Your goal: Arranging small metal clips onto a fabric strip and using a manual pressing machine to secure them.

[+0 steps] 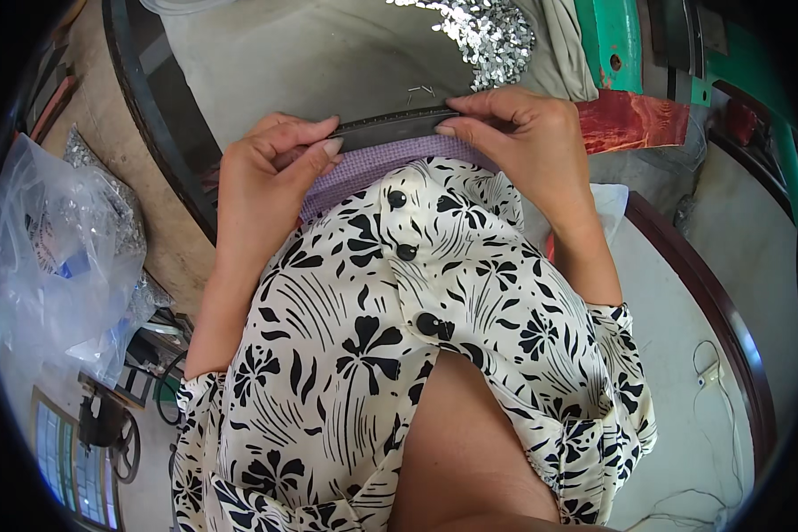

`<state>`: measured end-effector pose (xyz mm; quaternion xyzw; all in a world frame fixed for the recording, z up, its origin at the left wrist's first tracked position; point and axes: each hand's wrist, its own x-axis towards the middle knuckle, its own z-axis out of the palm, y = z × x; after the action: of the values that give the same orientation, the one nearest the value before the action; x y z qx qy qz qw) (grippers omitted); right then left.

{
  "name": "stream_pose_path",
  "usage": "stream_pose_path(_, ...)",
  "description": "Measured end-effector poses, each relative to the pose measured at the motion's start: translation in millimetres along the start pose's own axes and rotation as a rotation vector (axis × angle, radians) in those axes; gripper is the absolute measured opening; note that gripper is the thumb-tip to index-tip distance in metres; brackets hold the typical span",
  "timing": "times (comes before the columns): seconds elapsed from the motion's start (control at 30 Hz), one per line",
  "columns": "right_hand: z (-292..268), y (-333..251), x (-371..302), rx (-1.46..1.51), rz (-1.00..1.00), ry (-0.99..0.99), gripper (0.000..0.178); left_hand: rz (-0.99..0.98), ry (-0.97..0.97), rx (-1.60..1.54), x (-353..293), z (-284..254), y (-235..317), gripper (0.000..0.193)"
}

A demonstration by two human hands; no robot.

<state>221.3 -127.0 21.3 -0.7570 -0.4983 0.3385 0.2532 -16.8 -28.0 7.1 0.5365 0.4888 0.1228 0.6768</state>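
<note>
Long thin dark metal strip (pixel 390 127) pinched at both ends, left hand (pixel 270 168) and right hand (pixel 528 142), above purple checked cloth (pixel 390 164).

Your left hand (pixel 270 168) and right hand (pixel 523 133) pinch a dark strip (pixel 390 127) with a dull, matt, slightly ribbed face. Just below the strip lies lilac cloth (pixel 390 160), finely woven and matt. Above the strip, the grey tabletop (pixel 310 62) looks smooth and matt, and on it a heap of small metal pieces (pixel 492 35) glitters silver. Right of the strip, a red block (pixel 634 120) looks rough and worn.
</note>
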Motion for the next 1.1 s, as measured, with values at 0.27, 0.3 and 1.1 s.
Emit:
stream_pose_path(0.27,2,-6,-1,-0.129,-0.283,0.116,0.025,0.001,0.065,-0.068,-4,6,-4,0.02)
stream_pose_path(0.3,2,-7,-3,-0.197,-0.418,0.148,0.026,-0.008,0.065,-0.063,-4,7,-3,0.02)
stream_pose_path(1.1,-30,9,29,-0.279,-0.355,0.188,0.026,0.05,0.077,-0.017,-4,10,-1,0.027)
